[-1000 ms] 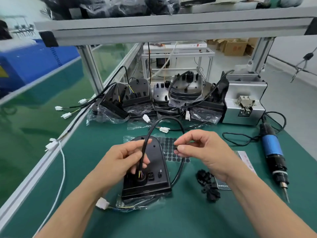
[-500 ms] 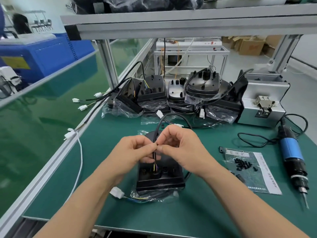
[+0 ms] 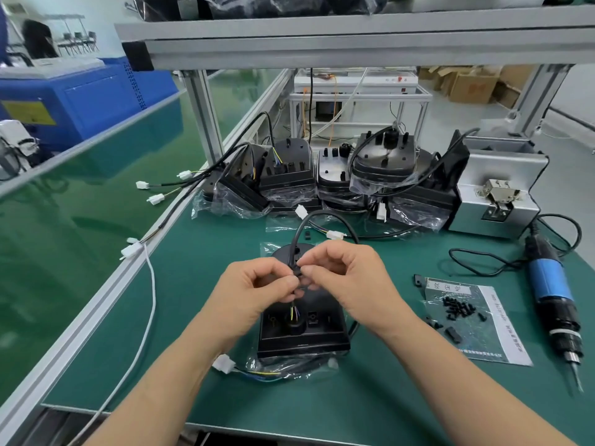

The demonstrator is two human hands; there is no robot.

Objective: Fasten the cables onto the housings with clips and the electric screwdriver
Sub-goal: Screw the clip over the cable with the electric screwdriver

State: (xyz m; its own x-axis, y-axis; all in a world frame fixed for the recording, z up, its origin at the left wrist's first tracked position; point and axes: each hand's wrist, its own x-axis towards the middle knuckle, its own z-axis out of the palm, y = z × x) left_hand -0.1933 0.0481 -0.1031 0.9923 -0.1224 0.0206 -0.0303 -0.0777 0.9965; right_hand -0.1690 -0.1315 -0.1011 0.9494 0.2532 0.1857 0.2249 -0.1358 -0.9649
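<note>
Nearest you, one white plug [image 3: 224,363] lies on the green table [image 3: 370,410] at the front edge of the housing [image 3: 302,329]. The housing lies flat on a crumpled plastic bag [image 3: 257,365]. Just above it your left hand [image 3: 257,284] and right hand [image 3: 347,278] meet. On each, thumb and forefinger are pinched narrow on the black cable [image 3: 297,235], with the other fingers curled in. Something small and black shows between your fingertips, probably a clip [image 3: 297,272]. It is too hidden to tell whether it has closed round the cable.

Expect the cable to be rubbery and springy, so it will want to arch back. Hold it low, close to where its coloured wires enter the housing. The clip looks tiny and light, easy to fumble. The housing is stiff plastic but may skate on its bag, so steady it before you drive a screw.

To your right lies one sheet [image 3: 502,333] bearing a heap of small black parts [image 3: 458,307], too small to count, with a few strays beside it. Beyond that is one screwdriver [image 3: 550,291], tip toward you. Farther off I count at least five housings at the back [image 3: 286,169], bagged and trailing cables, and one silver box [image 3: 515,217].
</note>
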